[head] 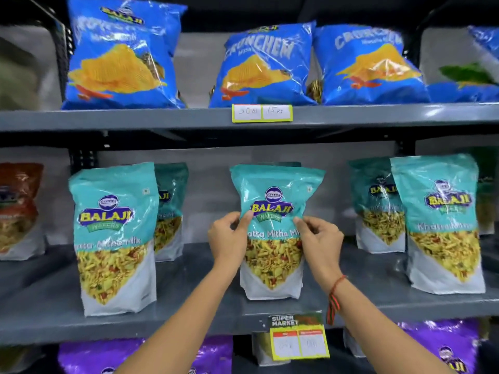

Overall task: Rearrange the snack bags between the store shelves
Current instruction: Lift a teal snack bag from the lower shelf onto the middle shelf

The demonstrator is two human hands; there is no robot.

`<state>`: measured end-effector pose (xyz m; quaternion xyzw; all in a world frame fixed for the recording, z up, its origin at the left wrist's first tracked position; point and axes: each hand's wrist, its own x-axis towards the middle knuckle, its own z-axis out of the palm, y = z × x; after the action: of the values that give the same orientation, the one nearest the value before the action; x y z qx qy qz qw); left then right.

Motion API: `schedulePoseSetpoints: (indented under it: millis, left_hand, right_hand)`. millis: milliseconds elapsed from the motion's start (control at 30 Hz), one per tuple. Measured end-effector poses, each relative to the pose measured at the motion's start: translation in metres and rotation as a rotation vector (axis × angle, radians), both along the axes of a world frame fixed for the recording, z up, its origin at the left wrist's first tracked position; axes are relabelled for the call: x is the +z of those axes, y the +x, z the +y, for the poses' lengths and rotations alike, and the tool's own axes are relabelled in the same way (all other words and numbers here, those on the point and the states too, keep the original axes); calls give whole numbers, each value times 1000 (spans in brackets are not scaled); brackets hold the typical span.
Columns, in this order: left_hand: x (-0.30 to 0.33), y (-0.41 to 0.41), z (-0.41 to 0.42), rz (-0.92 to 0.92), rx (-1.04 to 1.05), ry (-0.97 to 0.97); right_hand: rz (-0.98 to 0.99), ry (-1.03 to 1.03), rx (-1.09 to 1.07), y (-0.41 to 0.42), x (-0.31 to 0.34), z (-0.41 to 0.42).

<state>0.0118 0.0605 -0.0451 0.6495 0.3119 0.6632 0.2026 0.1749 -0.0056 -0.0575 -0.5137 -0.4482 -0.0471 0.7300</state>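
Note:
A teal Balaji Khatta Mitha Mix bag point(272, 190) stands upright at the middle of the grey middle shelf point(189, 306). My left hand point(226, 238) grips its left edge, thumb on the front. On the bag's right edge sits my right hand point(318, 238), fingers pinching the front; a red thread is tied round that wrist. More teal bags stand to the left point(113, 238) and to the right point(442, 225), each with another behind it. Three blue Crunchem chip bags point(267, 66) stand on the upper shelf point(135, 118).
A price tag point(262, 113) is stuck on the upper shelf edge, and a Super Market label point(298, 336) hangs from the middle one. Purple bags point(442, 344) fill the lower shelf. A red-brown bag point(19, 211) stands at the far left.

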Motion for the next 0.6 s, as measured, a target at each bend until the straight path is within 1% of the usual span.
schedulePoseSetpoints:
  millis: [100, 167, 233, 300, 367, 400, 433, 500, 533, 600]
  left_hand:
    - [-8, 1, 8, -22, -41, -1]
    - [-10, 0, 10, -6, -51, -25]
    - [-12, -5, 6, 12, -150, -113]
    - [-19, -14, -1, 71, -278, -244]
    - [-33, -29, -4, 258, -296, -354]
    - [-42, -36, -3, 356, -296, -412]
    - [-50, -42, -3, 442, -310, -452]
    - [-64, -48, 1, 512, -362, -508]
    - [-67, -48, 0, 516, -372, -518]
    - [-70, -44, 0, 498, -342, -492]
  right_hand:
    - [22, 15, 41, 0, -7, 5]
    - [18, 14, 72, 1, -8, 5]
    - [35, -34, 208, 5, -10, 3]
    - [73, -161, 419, 11, -19, 1]
    - [76, -373, 578, 22, -31, -2]
    - [42, -488, 628, 26, -37, -4]
    - [-25, -598, 657, 28, -43, -7]
    - [-166, -763, 636, 30, -51, -9]
    - [-214, -797, 600, 28, -54, -9]
    - [-245, -797, 571, 26, -55, -8]
